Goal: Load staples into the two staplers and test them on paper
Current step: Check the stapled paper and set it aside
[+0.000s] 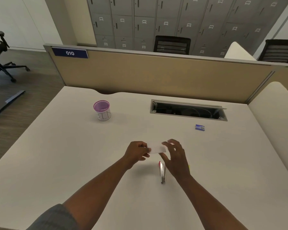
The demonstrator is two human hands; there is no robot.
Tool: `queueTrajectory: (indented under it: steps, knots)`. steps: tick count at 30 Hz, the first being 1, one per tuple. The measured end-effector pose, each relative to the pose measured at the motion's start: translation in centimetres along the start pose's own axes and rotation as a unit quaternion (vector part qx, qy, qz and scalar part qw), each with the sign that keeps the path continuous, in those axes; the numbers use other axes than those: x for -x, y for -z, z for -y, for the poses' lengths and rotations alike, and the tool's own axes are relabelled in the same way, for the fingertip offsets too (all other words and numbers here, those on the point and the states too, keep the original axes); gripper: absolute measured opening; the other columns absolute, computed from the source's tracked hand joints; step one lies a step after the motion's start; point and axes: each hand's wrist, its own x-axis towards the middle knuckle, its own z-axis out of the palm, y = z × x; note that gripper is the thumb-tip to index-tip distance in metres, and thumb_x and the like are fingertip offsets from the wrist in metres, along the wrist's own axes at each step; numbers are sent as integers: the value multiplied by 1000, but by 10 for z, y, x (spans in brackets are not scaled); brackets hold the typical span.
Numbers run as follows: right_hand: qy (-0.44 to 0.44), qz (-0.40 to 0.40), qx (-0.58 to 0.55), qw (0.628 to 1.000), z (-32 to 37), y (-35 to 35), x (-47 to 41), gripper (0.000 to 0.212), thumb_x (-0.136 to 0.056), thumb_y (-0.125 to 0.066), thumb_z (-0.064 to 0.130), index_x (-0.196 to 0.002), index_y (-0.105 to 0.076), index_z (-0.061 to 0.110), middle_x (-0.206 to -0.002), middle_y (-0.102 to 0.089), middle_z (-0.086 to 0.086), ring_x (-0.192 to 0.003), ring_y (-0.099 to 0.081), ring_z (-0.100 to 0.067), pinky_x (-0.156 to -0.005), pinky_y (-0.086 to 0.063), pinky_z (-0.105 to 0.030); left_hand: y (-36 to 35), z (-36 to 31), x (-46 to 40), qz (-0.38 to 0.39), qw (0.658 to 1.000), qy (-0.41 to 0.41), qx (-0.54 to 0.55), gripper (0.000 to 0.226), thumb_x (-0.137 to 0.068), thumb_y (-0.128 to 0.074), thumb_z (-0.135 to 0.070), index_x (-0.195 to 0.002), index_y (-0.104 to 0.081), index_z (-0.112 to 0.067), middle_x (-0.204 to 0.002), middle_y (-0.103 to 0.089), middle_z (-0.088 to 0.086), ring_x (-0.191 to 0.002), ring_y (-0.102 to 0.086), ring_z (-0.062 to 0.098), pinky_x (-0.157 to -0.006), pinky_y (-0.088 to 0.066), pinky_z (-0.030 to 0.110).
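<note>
A small white slip of paper point(156, 148) is held above the white desk point(73, 155) at the centre. My left hand point(136, 152) pinches its left end. My right hand point(175, 156) has its fingers spread, the fingertips at the slip's right end. A red and silver stapler point(162, 171) lies on the desk just below the paper, partly behind my right hand. A hint of yellow point(188, 167) shows past my right wrist; what it is cannot be told. A small blue staple box point(199, 127) rests farther right.
A pink mesh cup labelled BIN point(102, 110) stands at the back left. An open cable tray point(188, 110) is sunk into the desk at the back right. A tan partition point(156, 75) closes off the far edge.
</note>
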Motion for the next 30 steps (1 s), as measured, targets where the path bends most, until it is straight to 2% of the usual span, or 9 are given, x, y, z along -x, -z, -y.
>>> queueTrajectory:
  steps: [4,6,8,12,15,17,21,26,30]
  knots:
    - [76,3,-19,997,-4,12,-9,29,-74,-79,13,-101,-70,22,-120,-62,-1,-96,-59,-21,-79,-47,-35,-7,-6,5,56,998,16,28,12,-77,-74,-14,-87,-69,-11,-76,-70,2,-62,-68,13,-57,-51,26]
    - [97,-2,-20,995,-5,19,-13,26,-72,-82,12,-94,-72,22,-111,-66,3,-98,-57,-19,-77,-44,-34,-11,-10,9,60,998,9,31,28,-79,-73,-16,-105,-66,-19,-83,-74,5,-64,-69,12,-58,-52,25]
    - [93,8,-24,995,-6,26,-19,23,-73,-81,15,-92,-73,24,-100,-69,10,-97,-55,-16,-77,-36,-31,-15,-16,13,50,998,-31,3,29,-84,-70,-23,-111,-61,-27,-89,-74,6,-69,-70,11,-59,-54,25]
    - [47,48,-55,996,-4,41,-31,12,-79,-77,26,-90,-73,31,-90,-71,17,-93,-57,-12,-78,-28,-32,-25,-24,21,-1,988,-141,-61,18,-95,-55,-36,-104,-68,-27,-99,-70,-6,-90,-65,11,-73,-50,25]
    - [4,81,-117,990,-2,50,-38,5,-83,-72,33,-88,-74,32,-84,-69,23,-90,-56,-8,-80,-36,-37,-31,-29,26,-22,979,-194,-55,14,-90,-64,-34,-93,-72,-23,-96,-72,-9,-91,-64,7,-77,-47,22]
    - [-31,125,-165,978,0,57,-44,12,-83,-69,43,-83,-74,32,-76,-65,26,-83,-57,-5,-77,-44,-37,-34,-33,26,-29,973,-217,-70,15,-86,-71,-29,-94,-72,-16,-90,-73,-2,-86,-67,14,-75,-53,27]
    - [-68,154,-231,958,4,71,-52,21,-79,-71,50,-68,-66,34,-59,-61,14,-60,-57,-1,-53,-42,-15,-41,-43,28,-39,977,-208,-35,18,-88,-70,-24,-97,-72,-10,-84,-73,6,-71,-69,17,-64,-55,25]
    - [-149,168,-322,920,-1,80,-52,10,-86,-68,36,-85,-69,26,-77,-67,2,-73,-62,-11,-62,-50,-14,-47,-54,30,-44,986,-149,56,10,-91,-66,-23,-89,-73,-17,-82,-74,1,-67,-69,14,-67,-56,29]
    - [-195,156,-371,894,-2,82,-50,24,-95,-55,34,-82,-70,21,-75,-65,-7,-73,-58,-15,-70,-47,-27,-51,-58,34,-12,985,-100,137,12,-88,-67,-23,-81,-74,-17,-73,-72,0,-63,-68,15,-64,-53,30]
